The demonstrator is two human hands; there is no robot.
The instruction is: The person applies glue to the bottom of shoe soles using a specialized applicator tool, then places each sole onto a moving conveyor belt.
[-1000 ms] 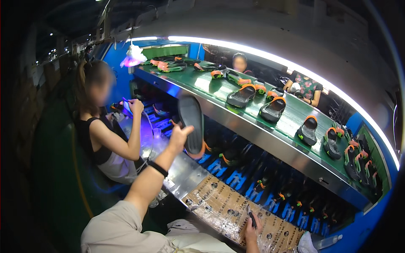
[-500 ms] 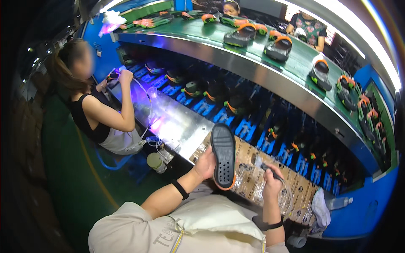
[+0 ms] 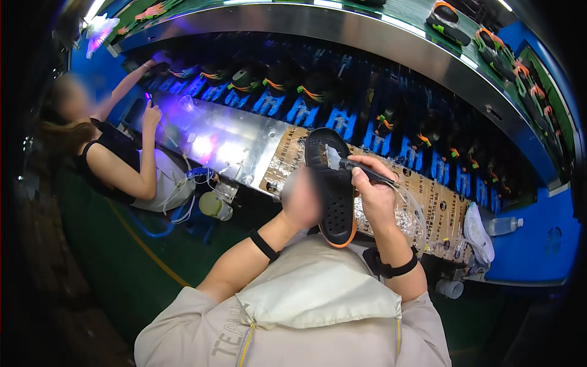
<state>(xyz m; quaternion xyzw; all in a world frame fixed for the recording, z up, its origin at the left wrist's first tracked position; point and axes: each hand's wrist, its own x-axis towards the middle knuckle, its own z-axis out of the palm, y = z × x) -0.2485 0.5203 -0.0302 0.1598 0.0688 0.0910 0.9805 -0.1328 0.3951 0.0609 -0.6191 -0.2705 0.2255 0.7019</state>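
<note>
My left hand (image 3: 302, 199), blurred over, grips the left edge of a black shoe sole (image 3: 337, 211) with an orange rim at its near end. The sole stands tilted in front of my chest, showing rows of round holes. In my right hand (image 3: 376, 194) is a dark-handled brush (image 3: 365, 170) with pale bristles. Its tip lies against the far part of the sole's face. A thin clear tube (image 3: 422, 211) runs from the handle down past my right wrist.
Printed brown cardboard (image 3: 437, 211) covers the bench beyond my hands. Blue holders (image 3: 302, 110) carry dark shoe pieces under a green conveyor (image 3: 403, 9). A co-worker (image 3: 119, 153) sits at left beside a pale container (image 3: 215, 206). At right lie a white shoe-shaped piece (image 3: 478, 232) and a clear bottle (image 3: 505, 226).
My right hand has moved left and up, bringing the brush onto the sole. The sole has turned to show its other face. The view has shifted, and the co-worker's arm now reaches toward the holders.
</note>
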